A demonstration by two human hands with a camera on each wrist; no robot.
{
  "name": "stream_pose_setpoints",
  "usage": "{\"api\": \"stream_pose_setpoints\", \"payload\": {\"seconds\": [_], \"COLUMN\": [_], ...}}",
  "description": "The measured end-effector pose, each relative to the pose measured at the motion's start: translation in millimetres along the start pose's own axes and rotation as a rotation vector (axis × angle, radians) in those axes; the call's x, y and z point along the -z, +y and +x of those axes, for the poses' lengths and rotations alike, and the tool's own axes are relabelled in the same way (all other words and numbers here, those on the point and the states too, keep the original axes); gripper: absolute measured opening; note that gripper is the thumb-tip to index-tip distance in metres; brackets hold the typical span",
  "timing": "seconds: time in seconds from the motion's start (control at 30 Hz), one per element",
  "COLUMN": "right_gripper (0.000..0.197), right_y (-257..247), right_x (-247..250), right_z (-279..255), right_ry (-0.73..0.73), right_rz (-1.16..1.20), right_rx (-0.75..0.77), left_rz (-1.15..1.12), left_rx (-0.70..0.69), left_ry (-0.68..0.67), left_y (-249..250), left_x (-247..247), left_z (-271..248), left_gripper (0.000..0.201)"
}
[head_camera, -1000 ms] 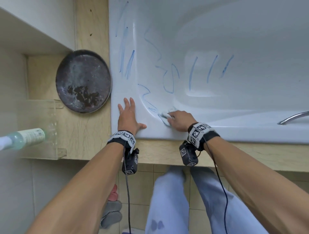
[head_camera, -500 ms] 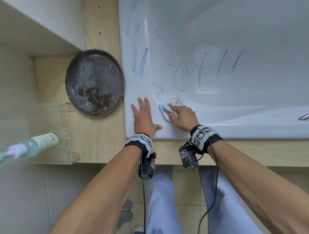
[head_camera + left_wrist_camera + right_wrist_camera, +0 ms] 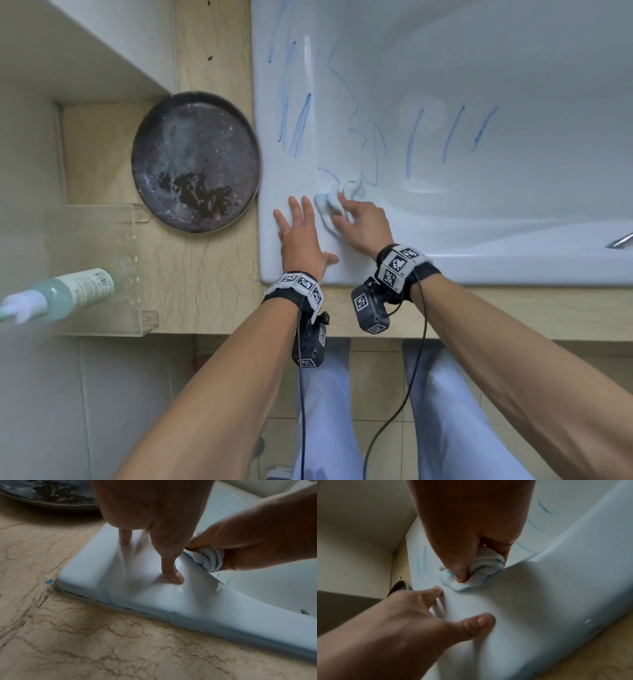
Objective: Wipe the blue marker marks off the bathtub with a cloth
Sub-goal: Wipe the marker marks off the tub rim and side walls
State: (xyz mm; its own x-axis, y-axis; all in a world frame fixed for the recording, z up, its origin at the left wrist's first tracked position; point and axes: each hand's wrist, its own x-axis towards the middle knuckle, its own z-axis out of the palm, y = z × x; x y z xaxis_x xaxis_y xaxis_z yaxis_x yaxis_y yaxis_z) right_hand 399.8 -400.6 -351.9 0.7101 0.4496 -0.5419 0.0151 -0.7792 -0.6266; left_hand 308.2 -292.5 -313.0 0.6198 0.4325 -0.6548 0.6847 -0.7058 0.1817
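One bunched white cloth [image 3: 337, 200] sits on the inner corner of the pale bathtub [image 3: 445, 263], where the flat rim curves down into the basin, pinched between the thumb and curled fingers of the right hand [image 3: 364, 224] and pressed onto the enamel. Blue marker marks [image 3: 414, 140] streak the tub above it: three separate slanted strokes on the basin wall, a tangle of loops just above the cloth, and about three long strokes on the left rim. The left hand [image 3: 301, 240] lies flat on the rim just beside the cloth, fingers straight and close together, thumb out to the side.

One dark round pan [image 3: 195, 161] rests on the marble ledge [image 3: 191, 274] left of the tub; one green bottle [image 3: 68, 291] pokes from a clear holder [image 3: 99, 267].

The left wrist view alone shows a small blue fleck [image 3: 49, 581] on the marble at the tub's corner and a stub of blue line [image 3: 223, 580] beneath the cloth [image 3: 208, 559]. The right wrist view shows the thumb digging into the folds of the cloth [image 3: 476, 574].

Against half a second ago, the cloth has travelled up the corner onto the lowest loop, the fingers reach further over it, and the left hand has stayed planted.
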Motion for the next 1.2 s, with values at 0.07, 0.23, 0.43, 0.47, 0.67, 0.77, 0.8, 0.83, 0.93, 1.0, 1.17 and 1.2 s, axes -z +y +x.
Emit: {"api": "stream_pose_setpoints", "payload": {"seconds": [0.07, 0.23, 0.43, 0.47, 0.67, 0.77, 0.8, 0.83, 0.93, 1.0, 1.17, 1.2], "right_gripper": [0.042, 0.038, 0.041, 0.04, 0.035, 0.038, 0.041, 0.043, 0.044, 0.047, 0.037, 0.036], "right_y": [2, -2, -16, -20, -33, -44, -47, -48, -49, -51, -62, -67], "right_x": [-3, 1, -12, -11, 9, 5, 2, 0, -1, 4, 23, 23], "right_z": [10, 57, 23, 24, 71, 57, 50, 46, 54, 71, 97, 92], "right_ry": [0.008, 0.037, 0.081, 0.093, 0.086, 0.08, 0.086, 0.098, 0.157, 0.2, 0.166, 0.16], "right_rz": [-0.004, 0.076, 0.015, 0.015, 0.122, 0.107, 0.094, 0.091, 0.124, 0.161, 0.163, 0.141], "right_rx": [0.001, -0.208, 0.004, 0.013, -0.168, -0.062, -0.013, 0.017, 0.008, -0.057, -0.102, -0.035], "left_rz": [-0.001, -0.007, 0.025, 0.026, -0.018, -0.015, -0.011, 0.002, 0.012, 0.006, 0.005, 0.017], "left_rx": [0.0, -0.009, -0.001, -0.002, -0.015, -0.023, -0.019, -0.013, -0.012, -0.005, -0.005, -0.014], "left_ry": [0.011, 0.019, 0.004, 0.004, 0.041, 0.051, 0.052, 0.05, 0.049, 0.05, 0.011, 0.02], "left_y": [-1, -1, 3, 4, 0, 2, 0, -2, -1, 1, 0, 0], "left_x": [-1, -1, 3, 3, 2, 3, 2, 1, 0, 1, 3, 4], "left_z": [0, 0, -2, -1, -4, -3, -2, -2, -4, -4, -3, -4], "left_gripper": [0.136, 0.132, 0.135, 0.135, 0.108, 0.103, 0.108, 0.113, 0.112, 0.105, 0.127, 0.118]}}
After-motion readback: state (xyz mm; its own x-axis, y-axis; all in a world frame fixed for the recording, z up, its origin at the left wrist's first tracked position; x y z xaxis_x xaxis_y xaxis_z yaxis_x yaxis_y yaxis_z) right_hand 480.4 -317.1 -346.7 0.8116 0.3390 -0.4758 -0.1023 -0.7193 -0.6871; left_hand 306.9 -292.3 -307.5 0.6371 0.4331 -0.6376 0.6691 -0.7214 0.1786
